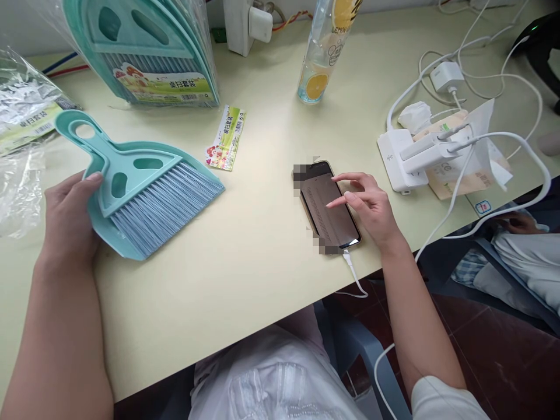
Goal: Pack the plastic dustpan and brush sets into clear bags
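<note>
My left hand [70, 219] is closed round the left edge of a teal dustpan [116, 248], thumb on top. A matching hand brush [168, 201] with grey-blue bristles is nested in the dustpan. On the right, my right hand [371, 207] hovers at a smartphone [330, 213] lying face up on the table, with a white charging cable [350, 265] at its lower end. Its fingers are stretched apart over the screen; whether a fingertip touches the glass I cannot tell. A printed label card [226, 138] lies flat between the brush and the phone.
Plastic-wrapped teal dustpan sets [149, 58] stand at the back left. Crumpled clear wrapping [21, 186] lies at the left edge. A lemon drink bottle [324, 58] stands behind the phone. A white power strip [402, 160] and looping cables occupy the right. Another person's sleeve [529, 251] shows there.
</note>
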A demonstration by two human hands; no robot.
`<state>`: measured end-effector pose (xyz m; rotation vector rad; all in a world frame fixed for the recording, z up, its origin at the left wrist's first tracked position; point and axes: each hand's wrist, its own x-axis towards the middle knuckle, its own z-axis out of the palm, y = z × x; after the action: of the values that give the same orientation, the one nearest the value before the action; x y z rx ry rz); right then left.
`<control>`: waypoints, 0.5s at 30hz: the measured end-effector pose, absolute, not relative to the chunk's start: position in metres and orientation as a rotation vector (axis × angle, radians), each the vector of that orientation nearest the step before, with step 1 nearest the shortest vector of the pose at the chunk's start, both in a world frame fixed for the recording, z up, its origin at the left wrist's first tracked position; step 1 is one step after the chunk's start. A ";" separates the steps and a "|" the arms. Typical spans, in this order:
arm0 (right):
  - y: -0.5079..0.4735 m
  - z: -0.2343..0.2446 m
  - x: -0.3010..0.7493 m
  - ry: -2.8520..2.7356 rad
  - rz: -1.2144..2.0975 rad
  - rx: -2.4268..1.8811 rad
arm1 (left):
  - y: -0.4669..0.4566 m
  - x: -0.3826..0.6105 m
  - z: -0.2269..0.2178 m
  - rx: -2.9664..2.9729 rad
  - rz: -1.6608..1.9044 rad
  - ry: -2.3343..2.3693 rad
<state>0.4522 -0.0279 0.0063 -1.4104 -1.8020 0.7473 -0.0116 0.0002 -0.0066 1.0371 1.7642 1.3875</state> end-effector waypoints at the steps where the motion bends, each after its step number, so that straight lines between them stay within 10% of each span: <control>1: -0.028 0.006 0.452 -1.802 0.746 -1.407 | 0.000 -0.011 -0.006 1.033 1.387 1.764; 15: -0.028 0.005 0.453 -1.803 0.752 -1.384 | 0.000 -0.010 -0.006 1.009 1.422 1.726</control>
<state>0.4534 -0.0280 0.0050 -1.3840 -1.8029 0.7525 -0.0105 0.0002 -0.0058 1.0091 1.7257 1.4223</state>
